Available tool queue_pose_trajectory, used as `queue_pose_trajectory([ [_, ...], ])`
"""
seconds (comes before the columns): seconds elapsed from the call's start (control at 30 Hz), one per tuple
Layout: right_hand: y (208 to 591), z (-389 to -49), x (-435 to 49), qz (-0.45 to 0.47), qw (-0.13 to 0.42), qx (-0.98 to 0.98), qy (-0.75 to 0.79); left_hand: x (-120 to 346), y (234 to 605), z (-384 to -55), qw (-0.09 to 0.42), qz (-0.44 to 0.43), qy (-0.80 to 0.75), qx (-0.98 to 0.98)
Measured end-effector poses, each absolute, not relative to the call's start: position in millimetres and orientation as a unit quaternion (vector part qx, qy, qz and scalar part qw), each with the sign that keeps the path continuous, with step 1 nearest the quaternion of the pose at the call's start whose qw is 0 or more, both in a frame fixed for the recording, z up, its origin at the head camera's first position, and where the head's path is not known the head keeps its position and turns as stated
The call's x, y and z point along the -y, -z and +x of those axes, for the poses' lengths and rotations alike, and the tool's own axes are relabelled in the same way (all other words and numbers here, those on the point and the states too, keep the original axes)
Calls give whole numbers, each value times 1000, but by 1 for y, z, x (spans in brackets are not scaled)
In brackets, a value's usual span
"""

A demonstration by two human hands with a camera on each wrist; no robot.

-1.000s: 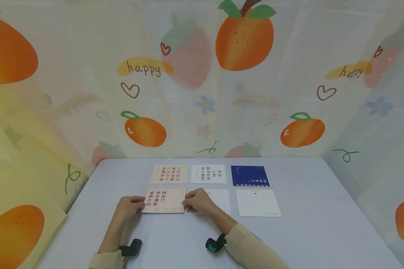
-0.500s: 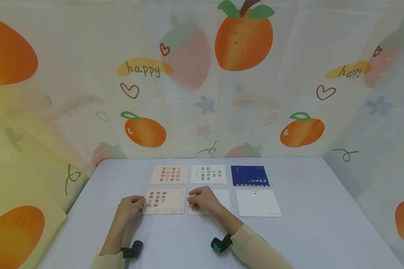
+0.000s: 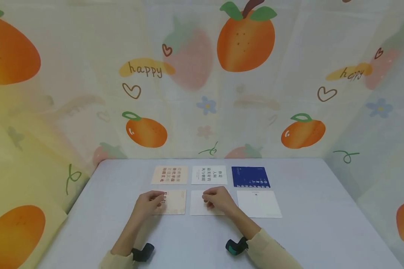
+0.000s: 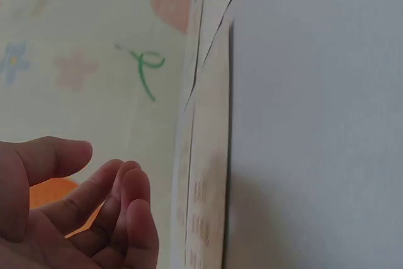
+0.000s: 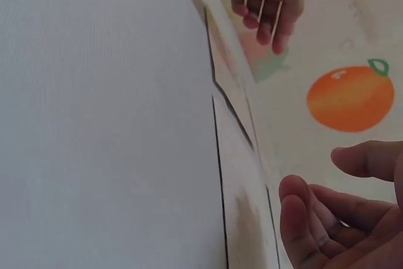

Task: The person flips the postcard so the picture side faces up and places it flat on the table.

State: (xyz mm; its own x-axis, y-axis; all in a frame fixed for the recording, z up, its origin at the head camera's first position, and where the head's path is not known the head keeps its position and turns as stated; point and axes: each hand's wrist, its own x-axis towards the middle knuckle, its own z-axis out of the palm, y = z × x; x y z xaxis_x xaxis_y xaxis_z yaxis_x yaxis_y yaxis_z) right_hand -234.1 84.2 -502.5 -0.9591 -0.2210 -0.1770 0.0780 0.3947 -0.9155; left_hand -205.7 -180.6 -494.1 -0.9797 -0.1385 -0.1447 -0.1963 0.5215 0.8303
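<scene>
Where the beige sleeves (image 3: 271,248) end, a black camera (image 3: 236,246) sits at each wrist. Beyond, the left hand (image 3: 148,203) is over the near-left peach postcard (image 3: 175,203), covering part of its lettering in the head view; the left wrist view shows what that view does not, a gap between fingers and card. Thumb and loosely bent fingers stand apart, holding nothing. The right hand (image 3: 219,198) is over the near-middle white postcard (image 3: 196,207); its fingertips look bunched from the head, yet the right wrist view shows the thumb apart from them, nothing held. Just beside lies the near-right white postcard (image 3: 260,205). Farther back on the white table (image 3: 188,243), lettering readable only from the head, are a far-left peach postcard (image 3: 170,175), a far-middle white postcard (image 3: 209,175) and a dark blue postcard (image 3: 250,176). Behind hangs a fruit-printed cloth (image 3: 181,108).
</scene>
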Motion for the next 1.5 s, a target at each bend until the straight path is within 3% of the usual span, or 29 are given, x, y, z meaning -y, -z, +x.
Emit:
queue_pose_trajectory([
  [0.23, 497, -233, -109, -11, 117, -841, 528, 158, 508, -215, 29, -71, -464, -882],
  [0.7, 491, -223, -150, 29, 104, -881, 461, 125, 506, -220, 83, -43, -441, -893],
  [1.5, 492, -207, -147, 47, 130, -868, 477, 100, 504, -215, 127, -14, -444, -887],
])
